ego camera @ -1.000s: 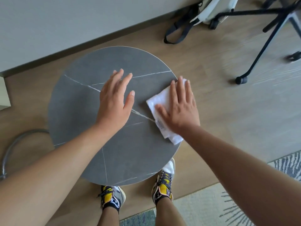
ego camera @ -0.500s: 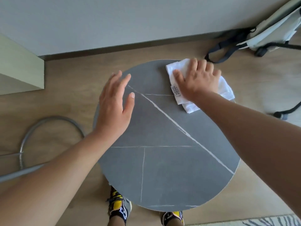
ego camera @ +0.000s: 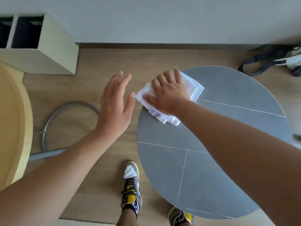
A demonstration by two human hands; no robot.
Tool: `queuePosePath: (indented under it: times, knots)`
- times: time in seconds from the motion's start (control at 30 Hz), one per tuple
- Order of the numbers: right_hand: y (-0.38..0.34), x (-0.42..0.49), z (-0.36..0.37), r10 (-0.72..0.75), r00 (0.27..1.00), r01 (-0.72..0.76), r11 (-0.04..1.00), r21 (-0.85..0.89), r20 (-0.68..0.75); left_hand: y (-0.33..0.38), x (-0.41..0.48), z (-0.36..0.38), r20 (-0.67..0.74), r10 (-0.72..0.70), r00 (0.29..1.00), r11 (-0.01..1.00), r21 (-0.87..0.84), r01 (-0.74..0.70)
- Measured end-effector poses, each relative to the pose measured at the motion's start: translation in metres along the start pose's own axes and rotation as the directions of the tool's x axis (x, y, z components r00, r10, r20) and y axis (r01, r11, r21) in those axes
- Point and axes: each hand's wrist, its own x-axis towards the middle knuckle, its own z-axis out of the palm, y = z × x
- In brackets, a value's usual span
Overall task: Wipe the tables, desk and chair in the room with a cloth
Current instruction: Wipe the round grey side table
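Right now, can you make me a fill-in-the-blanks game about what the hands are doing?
1. The right hand presses a ____ cloth on the table.
2. The table is dark ____ with thin pale lines.
3. The left hand is open and holds ____.

Missing words: white, grey, nothing.

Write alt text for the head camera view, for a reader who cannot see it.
A person's right hand presses a white cloth onto the edge of a round grey table. The left hand hovers open beside it, above the wooden floor.
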Motion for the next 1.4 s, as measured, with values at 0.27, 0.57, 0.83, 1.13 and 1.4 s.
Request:
queuePosePath:
  times: [0.27, 0.57, 0.83, 1.13, 1.4]
  knots:
    - [-0.088, -0.087, 0.033, -0.345, 0.933, 0.349, 0.937, -0.030, 0.101, 0.013, -0.018, -0.005, 0.048, -0.019, 0.999, 1.000, -0.016, 0.019]
    - [-0.072, -0.240, 0.082, -0.337, 0.941, 0.337, 0.941, 0.000, 0.041, 0.066, -0.036, 0.021, 0.133, 0.038, 0.990, 0.998, -0.052, -0.031]
    - [0.039, -0.345, 0.105, -0.338, 0.941, 0.336, 0.932, -0.138, 0.011, 0.136, -0.041, 0.071, 0.225, 0.143, 0.964, 0.986, -0.120, -0.118]
    - [0.176, -0.373, 0.111, -0.187, 0.970, 0.186, 0.982, -0.020, -0.152, 0.198, -0.033, 0.118, 0.276, 0.228, 0.934, 0.969, -0.161, -0.189]
    - [0.217, -0.302, 0.091, 0.545, 0.832, -0.390, 0.442, 0.808, 0.104, 0.209, -0.020, 0.133, 0.264, 0.204, 0.943, 0.974, -0.152, -0.168]
